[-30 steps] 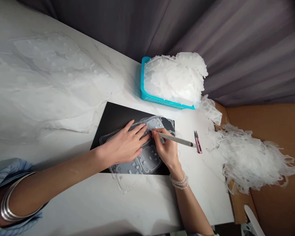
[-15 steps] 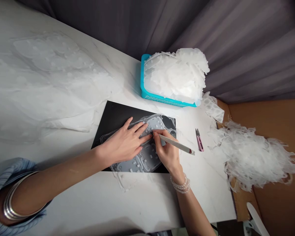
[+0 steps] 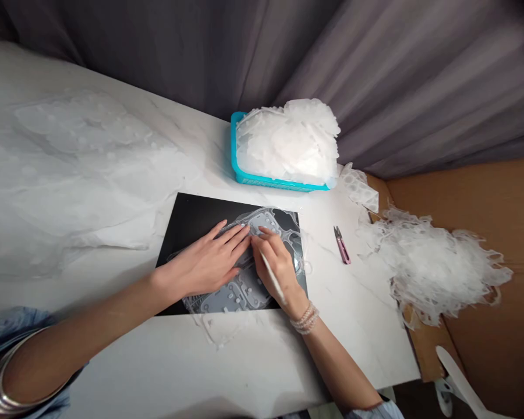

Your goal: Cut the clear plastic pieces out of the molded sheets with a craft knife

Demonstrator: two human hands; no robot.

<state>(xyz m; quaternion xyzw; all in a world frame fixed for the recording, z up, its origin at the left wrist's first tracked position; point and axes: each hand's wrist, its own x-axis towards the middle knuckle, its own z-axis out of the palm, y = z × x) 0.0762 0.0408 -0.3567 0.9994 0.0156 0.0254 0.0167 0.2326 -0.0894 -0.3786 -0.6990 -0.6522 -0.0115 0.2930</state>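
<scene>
Grey curtain (image 3: 157, 46) behind a marble surface (image 3: 358, 349), with brown cardboard (image 3: 475, 198) at far right. Centre: black board (image 3: 196, 215) lying flat on the surface, carrying a clear moulded sheet (image 3: 244, 298) studded with small raised blocks; the sheet lies across most of the board's right half. Left hand (image 3: 205, 262): open, fingers (image 3: 231, 237) spread and pressed flat on the sheet, metal bangles (image 3: 4, 384) on the forearm. Right hand (image 3: 279, 270): narrow pinch around a slim white stylus (image 3: 271, 278), fingertips (image 3: 262, 235) on the sheet just beside the left fingers, beaded bracelet (image 3: 304, 319) at the wrist. Beyond the board: teal basket (image 3: 244, 169) heaped with white plastic scraps (image 3: 288, 142). Right of the board: pink thread snips (image 3: 341, 245) on the surface, near a loose pile of clear trimmings (image 3: 436, 262) spilling onto the cardboard. Left: crumpled translucent film (image 3: 78, 174) spread over the surface
</scene>
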